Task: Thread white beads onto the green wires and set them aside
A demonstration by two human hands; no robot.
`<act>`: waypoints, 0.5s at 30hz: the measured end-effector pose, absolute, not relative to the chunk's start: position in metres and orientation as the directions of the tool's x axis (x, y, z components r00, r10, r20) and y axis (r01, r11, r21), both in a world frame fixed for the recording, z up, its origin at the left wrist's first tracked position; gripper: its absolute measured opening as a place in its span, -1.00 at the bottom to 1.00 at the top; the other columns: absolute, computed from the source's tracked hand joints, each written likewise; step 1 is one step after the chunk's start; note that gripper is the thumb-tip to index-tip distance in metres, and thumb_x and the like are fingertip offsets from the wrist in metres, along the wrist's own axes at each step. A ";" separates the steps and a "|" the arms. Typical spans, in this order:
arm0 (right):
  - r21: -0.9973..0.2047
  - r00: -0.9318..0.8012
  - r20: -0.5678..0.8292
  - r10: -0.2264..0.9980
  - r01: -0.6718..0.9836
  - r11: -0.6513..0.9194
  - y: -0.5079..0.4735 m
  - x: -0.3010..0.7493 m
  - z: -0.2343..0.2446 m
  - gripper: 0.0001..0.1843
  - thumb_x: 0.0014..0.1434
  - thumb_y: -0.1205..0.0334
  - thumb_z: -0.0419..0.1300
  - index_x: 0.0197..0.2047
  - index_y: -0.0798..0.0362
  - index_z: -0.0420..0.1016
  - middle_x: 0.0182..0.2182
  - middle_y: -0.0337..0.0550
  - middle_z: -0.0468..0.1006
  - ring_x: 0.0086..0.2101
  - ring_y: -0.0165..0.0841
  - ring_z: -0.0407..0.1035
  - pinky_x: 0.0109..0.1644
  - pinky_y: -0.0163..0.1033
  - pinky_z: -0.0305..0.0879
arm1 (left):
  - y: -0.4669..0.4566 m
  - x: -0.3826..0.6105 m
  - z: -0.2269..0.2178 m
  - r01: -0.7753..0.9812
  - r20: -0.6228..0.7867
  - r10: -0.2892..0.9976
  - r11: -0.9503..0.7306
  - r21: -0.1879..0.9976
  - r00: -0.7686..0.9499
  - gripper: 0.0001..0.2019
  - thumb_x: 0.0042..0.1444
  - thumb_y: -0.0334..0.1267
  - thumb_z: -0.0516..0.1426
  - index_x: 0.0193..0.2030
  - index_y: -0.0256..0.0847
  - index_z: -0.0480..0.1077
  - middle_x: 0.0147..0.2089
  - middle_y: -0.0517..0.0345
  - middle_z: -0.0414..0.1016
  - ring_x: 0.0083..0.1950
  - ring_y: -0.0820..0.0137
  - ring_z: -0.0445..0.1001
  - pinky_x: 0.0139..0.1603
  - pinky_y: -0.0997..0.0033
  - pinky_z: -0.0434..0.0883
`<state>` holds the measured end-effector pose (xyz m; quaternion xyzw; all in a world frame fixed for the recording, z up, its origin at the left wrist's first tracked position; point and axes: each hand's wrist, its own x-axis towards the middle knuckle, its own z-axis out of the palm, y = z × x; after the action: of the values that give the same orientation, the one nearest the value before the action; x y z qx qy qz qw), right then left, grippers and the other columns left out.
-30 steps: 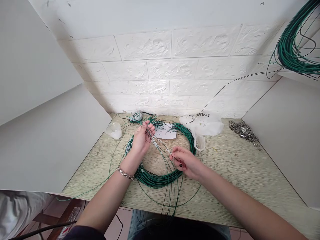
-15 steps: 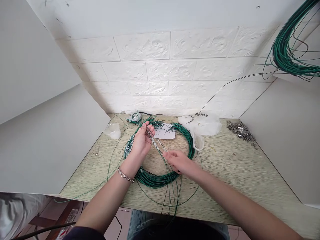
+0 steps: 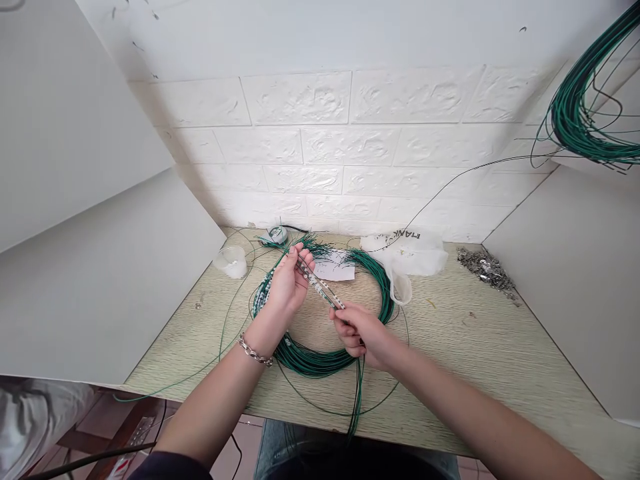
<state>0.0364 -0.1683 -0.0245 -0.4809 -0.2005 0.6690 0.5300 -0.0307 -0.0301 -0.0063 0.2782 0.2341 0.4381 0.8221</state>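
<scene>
A large coil of green wires (image 3: pixel 320 363) lies on the table, its frayed ends at the back. Over its left side, my left hand (image 3: pixel 291 277) pinches the upper ends of several thin wires (image 3: pixel 320 287) that carry white marker sleeves. My right hand (image 3: pixel 363 333) is closed around the same wires lower down, inside the right part of the coil. Below that hand the wires hang as a bunch (image 3: pixel 357 400) over the table's front edge. More white-marked wires (image 3: pixel 261 293) lie along the coil's left side, partly behind my left hand.
Behind the coil are a tape measure (image 3: pixel 278 234), a paper slip with writing (image 3: pixel 337 267) and a plastic bag (image 3: pixel 415 253). A plastic cup (image 3: pixel 232 261) stands left; small metal parts (image 3: pixel 487 269) are piled right. Another wire coil (image 3: pixel 575 113) hangs upper right. Pale panels flank the table.
My right hand has moved slightly down and right, and its fingers have wrapped around the wires. The loosely spread wires below it are now gathered into one bunch. The view has shifted slightly.
</scene>
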 end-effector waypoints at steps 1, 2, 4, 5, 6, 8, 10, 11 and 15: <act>-0.767 0.026 -0.426 0.905 -0.541 -0.346 -0.169 0.037 -0.023 -0.83 0.02 0.12 -0.04 -0.40 0.06 0.16 -0.72 -0.46 -0.05 -0.75 -0.62 -0.30 -0.73 -0.50 -0.38 | -0.031 -0.030 -0.006 -0.589 -0.134 0.849 0.460 0.664 0.512 -0.87 0.12 -0.36 -0.01 -0.31 -0.31 0.34 -0.47 0.18 0.38 -0.47 0.58 0.37 -0.40 0.59 0.35; -0.758 0.026 -0.426 0.905 -0.557 -0.340 -0.169 0.037 -0.021 -0.81 0.03 0.11 -0.08 -0.42 0.06 0.15 -0.72 -0.45 -0.07 -0.75 -0.62 -0.31 -0.73 -0.49 -0.39 | -0.032 -0.030 -0.006 -0.588 -0.127 0.847 0.457 0.668 0.515 -0.87 0.12 -0.36 -0.02 -0.32 -0.31 0.34 -0.47 0.18 0.38 -0.47 0.58 0.37 -0.40 0.59 0.35; -0.751 0.039 -0.449 0.892 -0.557 -0.354 -0.169 0.038 -0.019 -0.81 0.04 0.12 -0.12 -0.44 0.06 0.13 -0.73 -0.45 -0.08 -0.75 -0.61 -0.32 -0.74 -0.49 -0.38 | -0.033 -0.030 -0.006 -0.577 -0.127 0.845 0.457 0.677 0.520 -0.87 0.12 -0.34 -0.01 -0.31 -0.29 0.34 -0.45 0.18 0.39 -0.45 0.57 0.38 -0.39 0.58 0.35; -0.755 0.055 -0.468 0.882 -0.543 -0.367 -0.169 0.038 -0.019 -0.83 0.04 0.14 -0.12 -0.45 0.05 0.11 -0.74 -0.45 -0.09 -0.76 -0.61 -0.32 -0.74 -0.50 -0.38 | -0.033 -0.030 -0.006 -0.567 -0.136 0.843 0.460 0.683 0.520 -0.88 0.12 -0.33 0.00 -0.30 -0.28 0.34 -0.43 0.18 0.40 -0.43 0.56 0.39 -0.37 0.56 0.35; -0.762 0.070 -0.480 0.875 -0.528 -0.375 -0.169 0.037 -0.019 -0.84 0.04 0.15 -0.12 -0.46 0.05 0.10 -0.75 -0.46 -0.09 -0.76 -0.61 -0.32 -0.74 -0.50 -0.38 | -0.033 -0.030 -0.007 -0.557 -0.146 0.842 0.463 0.690 0.520 -0.88 0.11 -0.32 0.01 -0.29 -0.27 0.34 -0.40 0.17 0.42 -0.39 0.54 0.41 -0.36 0.54 0.36; -0.781 0.093 -0.474 0.876 -0.504 -0.369 -0.170 0.036 -0.020 -0.82 0.07 0.13 -0.10 -0.46 0.05 0.10 -0.76 -0.47 -0.10 -0.77 -0.61 -0.32 -0.75 -0.50 -0.38 | -0.033 -0.031 -0.008 -0.538 -0.156 0.839 0.465 0.703 0.521 -0.89 0.10 -0.30 0.02 -0.28 -0.25 0.34 -0.34 0.15 0.44 -0.33 0.50 0.43 -0.33 0.51 0.37; -0.806 0.108 -0.435 0.894 -0.490 -0.332 -0.171 0.035 -0.022 -0.76 0.08 0.05 -0.06 -0.46 0.04 0.11 -0.76 -0.48 -0.09 -0.77 -0.62 -0.32 -0.76 -0.50 -0.37 | -0.032 -0.032 -0.009 -0.527 -0.146 0.834 0.461 0.714 0.532 -0.88 0.09 -0.28 0.03 -0.28 -0.24 0.35 -0.29 0.13 0.45 -0.29 0.47 0.43 -0.31 0.49 0.37; -0.818 0.113 -0.410 0.905 -0.484 -0.311 -0.172 0.035 -0.024 -0.73 0.06 0.00 -0.02 -0.45 0.04 0.12 -0.77 -0.49 -0.09 -0.77 -0.62 -0.32 -0.76 -0.50 -0.37 | -0.032 -0.032 -0.010 -0.523 -0.140 0.831 0.460 0.718 0.538 -0.88 0.09 -0.28 0.03 -0.28 -0.23 0.35 -0.28 0.13 0.45 -0.28 0.47 0.43 -0.30 0.48 0.37; -0.842 0.132 -0.373 0.918 -0.464 -0.276 -0.173 0.036 -0.031 -0.62 -0.03 -0.13 0.07 -0.39 0.03 0.19 -0.79 -0.52 -0.09 -0.77 -0.63 -0.32 -0.77 -0.49 -0.37 | -0.033 -0.032 -0.008 -0.510 -0.139 0.822 0.464 0.724 0.552 -0.88 0.08 -0.27 0.04 -0.29 -0.22 0.36 -0.29 0.15 0.45 -0.31 0.49 0.43 -0.32 0.51 0.36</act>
<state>0.0357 -0.1728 -0.0313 -0.5042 -0.2251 0.6193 0.5581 -0.0321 -0.0329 -0.0085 0.3210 0.2435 0.4060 0.8203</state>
